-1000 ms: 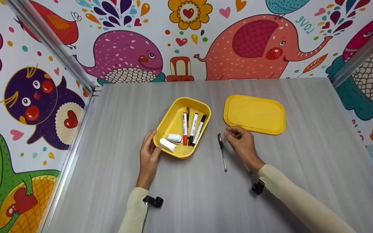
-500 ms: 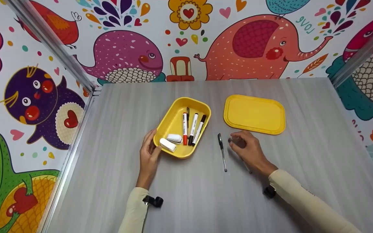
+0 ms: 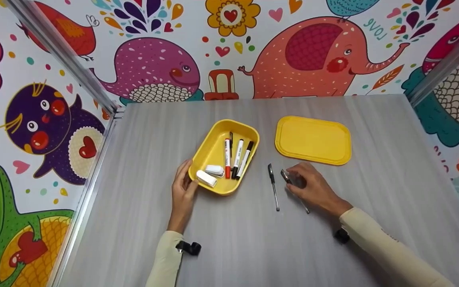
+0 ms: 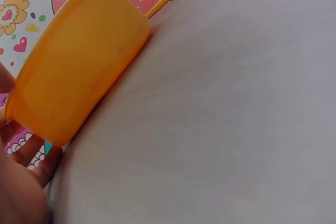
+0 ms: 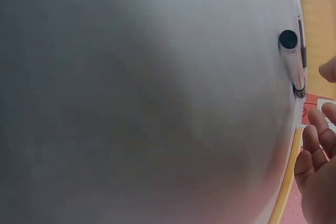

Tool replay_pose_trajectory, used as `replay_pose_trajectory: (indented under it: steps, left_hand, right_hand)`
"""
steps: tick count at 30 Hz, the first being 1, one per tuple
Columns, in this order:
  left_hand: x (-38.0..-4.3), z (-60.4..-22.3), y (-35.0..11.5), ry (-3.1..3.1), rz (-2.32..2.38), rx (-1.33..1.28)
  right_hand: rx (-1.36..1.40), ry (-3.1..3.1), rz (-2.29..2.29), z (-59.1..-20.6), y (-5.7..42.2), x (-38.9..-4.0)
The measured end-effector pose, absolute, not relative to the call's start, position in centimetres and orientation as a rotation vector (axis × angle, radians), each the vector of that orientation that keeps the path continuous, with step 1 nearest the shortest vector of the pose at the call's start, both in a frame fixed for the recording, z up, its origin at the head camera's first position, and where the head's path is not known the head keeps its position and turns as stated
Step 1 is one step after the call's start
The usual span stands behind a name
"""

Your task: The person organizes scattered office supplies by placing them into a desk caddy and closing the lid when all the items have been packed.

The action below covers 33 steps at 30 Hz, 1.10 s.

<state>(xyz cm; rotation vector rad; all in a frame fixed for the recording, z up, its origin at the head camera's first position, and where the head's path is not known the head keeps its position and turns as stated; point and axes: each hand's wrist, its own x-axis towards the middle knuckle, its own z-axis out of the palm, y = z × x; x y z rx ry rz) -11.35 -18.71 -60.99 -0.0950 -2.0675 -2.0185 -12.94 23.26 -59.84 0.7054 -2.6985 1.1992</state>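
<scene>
Pen with a clear barrel and black cap [image 3: 285,176] lies on the grey wood-grain table [image 3: 237,247], its capped end toward eleven o'clock in the head view. The right hand [image 3: 316,187] is at it, thumb and fingertips wide apart; whether they touch it I cannot tell. Just beside, at nine o'clock, lies a second clear pen [image 3: 273,187]. At twelve o'clock from that hand is a flat yellow lid [image 3: 313,141].

The left hand [image 3: 182,189] holds the yellow plastic container [image 3: 209,145] at its eight o'clock corner. Inside, toward three o'clock, are a red-capped marker [image 3: 227,157], two black-capped markers [image 3: 238,157] and a dark pen [image 3: 231,139]; toward seven, two white oblong items [image 3: 206,178], too small to identify.
</scene>
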Motion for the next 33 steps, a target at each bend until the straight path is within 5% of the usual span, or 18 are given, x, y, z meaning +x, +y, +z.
replay_pose_trajectory:
  steps: [33]
  left_hand:
    - [-11.4, -61.0, -18.8, -2.082, -2.006, -0.108]
  right_hand:
    - [1.089, -2.767, 0.817, -58.0, 24.1, -14.1]
